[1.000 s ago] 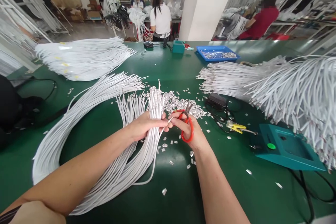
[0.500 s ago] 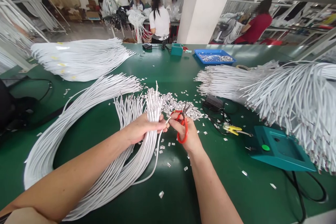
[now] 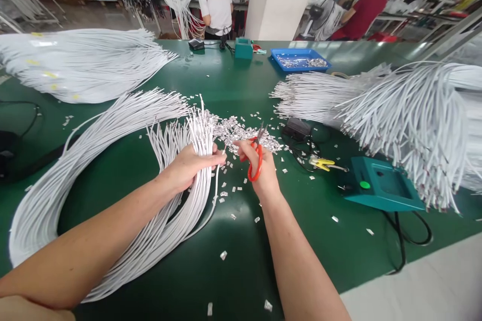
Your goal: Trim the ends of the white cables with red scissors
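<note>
My left hand [image 3: 190, 163] is closed around a thick bundle of white cables [image 3: 199, 135] that stands up from my fist and loops back down over the green table [image 3: 211, 256]. My right hand [image 3: 259, 170] grips red-handled scissors [image 3: 255, 158], blades pointing up and away, and its fingertips pinch the end of a single white cable next to my left thumb. A heap of small white cut-off bits [image 3: 241, 133] lies just beyond both hands.
More white cable bundles lie at the far left [image 3: 83, 62], near left [image 3: 94, 145] and right [image 3: 406, 110]. A teal box with a green button [image 3: 380, 190], a yellow tool [image 3: 322, 163], a black block [image 3: 297, 129] and a blue tray [image 3: 299, 59] sit on the table. People work at benches behind.
The view has tilted down and shifted, so everything sits higher and further left. Both hands keep their hold; the right hand stays beside the left thumb.
</note>
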A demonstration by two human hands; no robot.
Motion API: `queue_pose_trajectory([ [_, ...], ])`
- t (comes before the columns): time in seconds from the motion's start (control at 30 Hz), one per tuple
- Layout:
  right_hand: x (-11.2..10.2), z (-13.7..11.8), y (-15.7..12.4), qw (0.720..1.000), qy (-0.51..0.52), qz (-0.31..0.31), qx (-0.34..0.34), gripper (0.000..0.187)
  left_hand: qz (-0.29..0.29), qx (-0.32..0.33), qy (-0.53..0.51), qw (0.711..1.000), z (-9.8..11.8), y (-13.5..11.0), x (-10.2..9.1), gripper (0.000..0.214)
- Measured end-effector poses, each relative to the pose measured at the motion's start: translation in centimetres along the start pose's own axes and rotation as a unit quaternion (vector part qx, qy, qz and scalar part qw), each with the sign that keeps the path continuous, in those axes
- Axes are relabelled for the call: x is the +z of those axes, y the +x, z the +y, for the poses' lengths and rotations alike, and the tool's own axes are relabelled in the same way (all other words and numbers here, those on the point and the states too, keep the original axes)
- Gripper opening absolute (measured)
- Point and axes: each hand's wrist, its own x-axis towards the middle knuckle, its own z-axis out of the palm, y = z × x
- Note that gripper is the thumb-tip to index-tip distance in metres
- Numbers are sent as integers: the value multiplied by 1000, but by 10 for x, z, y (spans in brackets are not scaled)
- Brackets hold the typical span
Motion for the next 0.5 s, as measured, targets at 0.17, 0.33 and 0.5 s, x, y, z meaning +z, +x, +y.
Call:
queue_pose_trajectory([
  [0.17, 3, -1, -4, 993, 11, -115, 9, 19, -31, 13, 40, 999, -2, 0, -1, 24],
  [0.33, -4, -6, 0, 997, -8, 79, -18, 22, -81, -33, 30, 996, 5, -2, -5, 31],
  [0.5, -1, -8, -4, 990, -43, 111, -73, 22, -59, -22, 38, 997, 1, -3, -5, 44],
])
